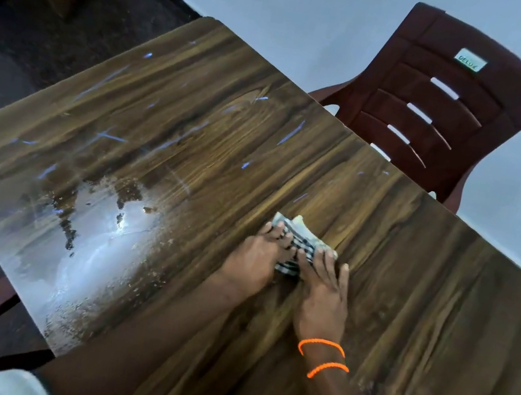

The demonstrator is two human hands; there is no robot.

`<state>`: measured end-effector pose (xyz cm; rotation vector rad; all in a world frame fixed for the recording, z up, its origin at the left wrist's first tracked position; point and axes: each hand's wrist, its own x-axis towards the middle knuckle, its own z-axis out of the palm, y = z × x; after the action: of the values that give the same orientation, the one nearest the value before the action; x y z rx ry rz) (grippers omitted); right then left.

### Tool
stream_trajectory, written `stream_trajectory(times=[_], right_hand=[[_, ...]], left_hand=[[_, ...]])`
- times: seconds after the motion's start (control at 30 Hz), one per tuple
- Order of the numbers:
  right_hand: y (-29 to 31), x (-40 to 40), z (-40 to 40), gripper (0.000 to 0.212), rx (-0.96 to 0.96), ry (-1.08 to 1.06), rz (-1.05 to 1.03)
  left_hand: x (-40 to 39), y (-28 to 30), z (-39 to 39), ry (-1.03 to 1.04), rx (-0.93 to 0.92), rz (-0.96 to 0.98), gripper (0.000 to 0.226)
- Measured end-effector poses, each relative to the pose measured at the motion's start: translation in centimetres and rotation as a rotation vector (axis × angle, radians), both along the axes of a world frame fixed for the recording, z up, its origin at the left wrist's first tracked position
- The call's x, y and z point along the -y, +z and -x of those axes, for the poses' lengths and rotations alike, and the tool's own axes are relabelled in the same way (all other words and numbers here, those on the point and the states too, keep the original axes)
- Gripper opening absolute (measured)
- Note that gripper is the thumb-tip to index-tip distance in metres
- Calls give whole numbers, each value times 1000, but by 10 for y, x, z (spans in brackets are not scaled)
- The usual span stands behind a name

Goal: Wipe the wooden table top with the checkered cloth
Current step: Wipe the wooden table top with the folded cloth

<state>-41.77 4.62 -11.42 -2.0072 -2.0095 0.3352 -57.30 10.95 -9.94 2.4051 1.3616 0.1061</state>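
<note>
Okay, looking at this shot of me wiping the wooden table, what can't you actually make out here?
Head view only:
- Checkered cloth: its middle is hidden under the left hand and right hand.
- Brown wooden table top: the near edge is cut off by the frame's bottom.
- Dark red plastic chair: seat and legs hidden behind the table.
- Chair's label: blurred.
- Wet patch's left side: washed out by glare.

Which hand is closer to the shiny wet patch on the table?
Left. The left hand presses the checkered cloth just beside the wet patch; the right hand lies on the cloth's far side.
</note>
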Motion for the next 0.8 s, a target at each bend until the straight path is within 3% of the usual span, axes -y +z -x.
stream_trajectory(times=[0.23, 0.37, 0.47, 0.6, 0.7, 0.8], right_hand=[[9, -79, -40, 54, 114, -106, 61], [15, -127, -18, 58, 114, -35, 76], [15, -139, 5, 61, 170, 73, 78], [6, -108, 21, 62, 137, 130, 79], [0, -69, 5, 59, 75, 106, 56], [-3, -46, -32, 56, 66, 28, 28]], left_hand=[[-60, 13, -62, 230, -8, 85, 38], [-93, 24, -45, 336, 25, 17, 38], [-109, 23, -17, 420, -4, 85, 37], [-90, 20, 8, 341, -71, 95, 32], [-64, 13, 2, 138, -188, 72, 44], [-58, 5, -32, 58, -131, 143, 45]])
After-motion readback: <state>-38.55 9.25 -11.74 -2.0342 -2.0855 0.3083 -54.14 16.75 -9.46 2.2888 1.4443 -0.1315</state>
